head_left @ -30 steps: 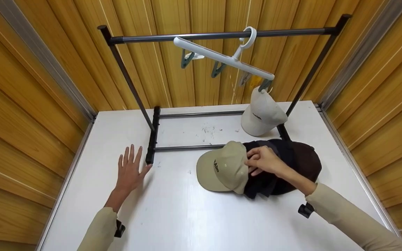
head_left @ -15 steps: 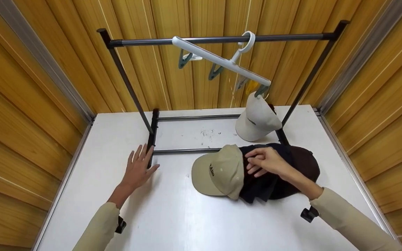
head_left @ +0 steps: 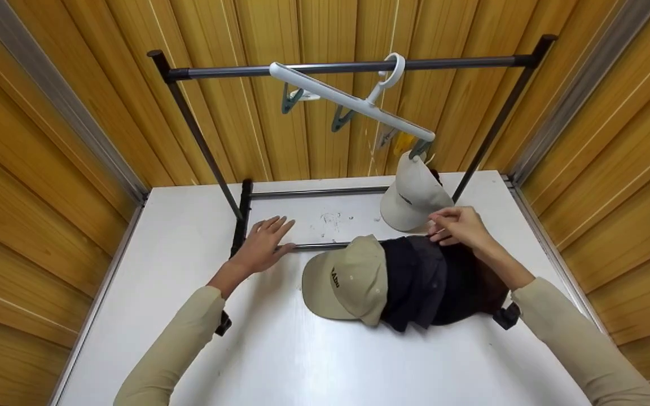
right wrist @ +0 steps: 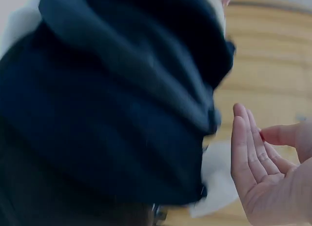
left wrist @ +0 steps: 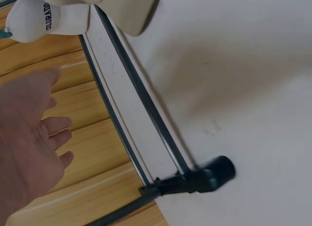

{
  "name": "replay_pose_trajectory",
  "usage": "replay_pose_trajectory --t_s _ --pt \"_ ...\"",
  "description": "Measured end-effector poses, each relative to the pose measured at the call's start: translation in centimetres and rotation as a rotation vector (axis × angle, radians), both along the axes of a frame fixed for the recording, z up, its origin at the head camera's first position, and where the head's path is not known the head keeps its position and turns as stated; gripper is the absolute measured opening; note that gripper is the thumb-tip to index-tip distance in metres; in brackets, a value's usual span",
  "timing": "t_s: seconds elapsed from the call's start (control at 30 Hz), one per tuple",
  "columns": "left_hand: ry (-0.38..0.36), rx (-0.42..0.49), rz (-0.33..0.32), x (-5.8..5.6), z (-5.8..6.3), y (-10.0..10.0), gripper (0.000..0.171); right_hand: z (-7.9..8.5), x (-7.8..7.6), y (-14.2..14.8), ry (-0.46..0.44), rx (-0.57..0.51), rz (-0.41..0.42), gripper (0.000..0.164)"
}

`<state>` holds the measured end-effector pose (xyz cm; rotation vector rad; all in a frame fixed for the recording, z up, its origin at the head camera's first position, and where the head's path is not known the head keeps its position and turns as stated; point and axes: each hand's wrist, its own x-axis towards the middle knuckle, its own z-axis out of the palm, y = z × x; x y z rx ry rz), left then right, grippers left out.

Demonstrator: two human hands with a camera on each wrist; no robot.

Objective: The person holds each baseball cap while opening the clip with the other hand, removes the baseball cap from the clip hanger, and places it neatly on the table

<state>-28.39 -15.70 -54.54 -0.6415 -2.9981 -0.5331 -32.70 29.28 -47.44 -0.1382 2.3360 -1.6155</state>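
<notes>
My left hand (head_left: 263, 245), fingers spread and nearly straight, hovers by the left end of the rack's lower front bar; in the left wrist view the left hand (left wrist: 34, 133) holds nothing. My right hand (head_left: 460, 226) is raised beside a white cap (head_left: 415, 194) and above the dark caps. In the right wrist view the right hand's (right wrist: 268, 182) thumb meets its straight fingers; a tiny red spot shows there, unclear what. A clip pinches the white cap at one end of a white hanger (head_left: 353, 103). A khaki cap (head_left: 347, 279) lies at the left of overlapping navy caps (head_left: 409, 282).
The hanger hooks over the top rail (head_left: 325, 68) of a dark metal rack, with grey-green clips (head_left: 341, 119) along it. The rack's lower bar (head_left: 319, 246) crosses the white table (head_left: 313, 361). Wood-look walls (head_left: 37, 169) enclose the back and sides.
My right hand has moved from the khaki cap's edge up and right toward the white cap. My left hand has moved rightward and farther in. The hanger has turned slightly.
</notes>
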Motion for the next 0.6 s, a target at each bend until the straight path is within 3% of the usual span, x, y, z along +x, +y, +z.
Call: replay_pose_trajectory --t_s 0.23,0.4,0.5,0.6 --pt "-0.006 -0.017 -0.103 -4.5 2.7 5.9 0.055 0.1 -2.5 1.8 0.077 0.000 -0.168 0.039" --pt "0.009 -0.027 -0.208 -7.8 6.1 10.4 0.051 -0.3 -3.8 1.1 0.292 0.128 -0.298 0.032" --pt "-0.028 0.039 -0.270 -9.7 8.6 13.4 0.051 -0.8 -4.8 0.3 0.387 0.213 -0.349 0.030" --pt "-0.119 0.160 -0.307 -11.5 10.5 16.5 0.051 -1.3 -5.8 -0.6 0.419 0.209 -0.322 0.037"
